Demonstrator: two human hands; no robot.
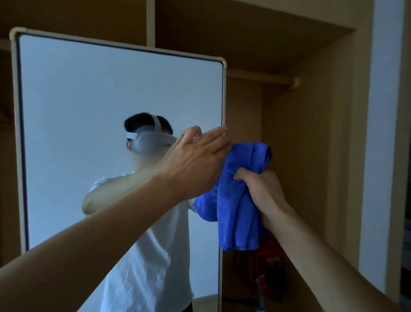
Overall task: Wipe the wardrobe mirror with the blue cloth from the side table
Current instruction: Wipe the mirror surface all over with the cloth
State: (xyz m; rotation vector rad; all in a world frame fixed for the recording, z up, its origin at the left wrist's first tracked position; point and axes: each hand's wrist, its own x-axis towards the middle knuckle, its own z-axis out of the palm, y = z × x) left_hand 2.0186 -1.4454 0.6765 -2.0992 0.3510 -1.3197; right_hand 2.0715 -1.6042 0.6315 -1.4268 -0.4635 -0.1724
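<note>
Hands at right edge of mirror (94, 93): right hand (264, 191) clutches bunched blue cloth (237, 207); left hand (194, 162) reaches that edge, grip unclear. Cloth probably needs flattening against glass before wiping.

Wooden wardrobe (318, 140), open: rail (260, 77) under top shelf (245, 43); dim reddish clutter (271, 259) low inside, right of mirror (79, 121).

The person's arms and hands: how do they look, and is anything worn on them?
The left forearm and right forearm are bare; the left hand and right hand wear no glove, and no watch shows. The mirror reflects a white short-sleeved T-shirt.
</note>
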